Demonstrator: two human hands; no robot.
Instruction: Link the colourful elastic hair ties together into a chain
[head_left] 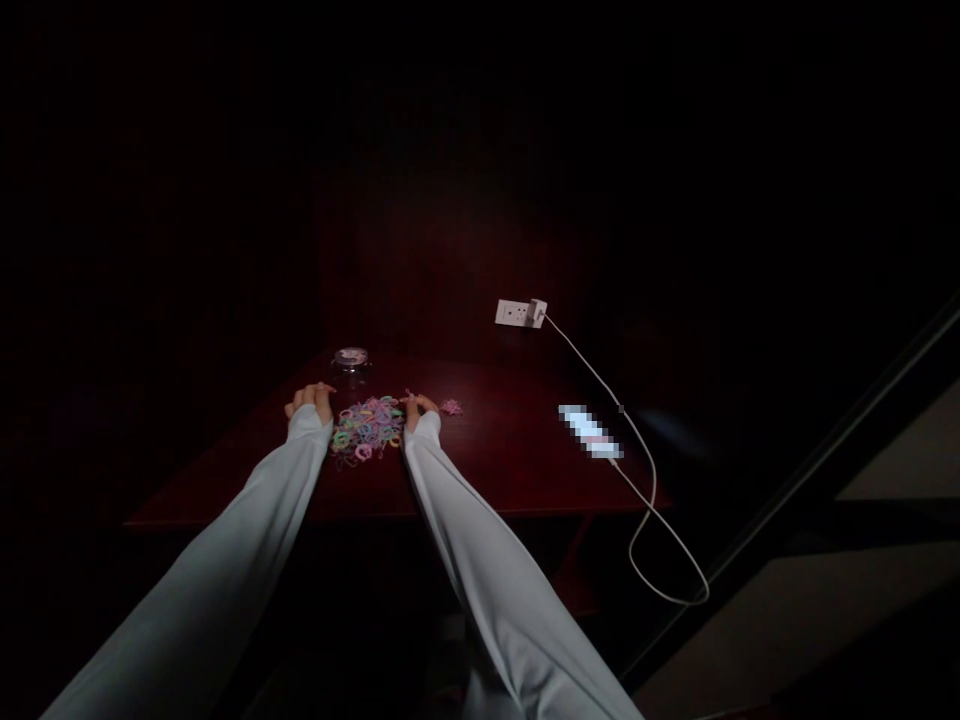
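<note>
Heap of small coloured elastic bands (pixel 367 428) on dark red table (pixel 517 460), between left hand (pixel 310 399) and right hand (pixel 420 405), both touching its edges; finger spread indiscernible; small jar (pixel 351 366) just beyond.

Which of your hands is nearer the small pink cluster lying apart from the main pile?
Right. The right hand sits just left of the pink cluster, at the main pile's right edge. The left hand is across the pile, by the jar.

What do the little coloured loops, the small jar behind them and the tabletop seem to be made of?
Loops: likely rubber or elastic, matte pastel rings, thin and bendy-looking.
Jar: seemingly clear glass or plastic; faint glints, lid patterned.
Tabletop: dark red wood or veneer, smooth sheen.
</note>
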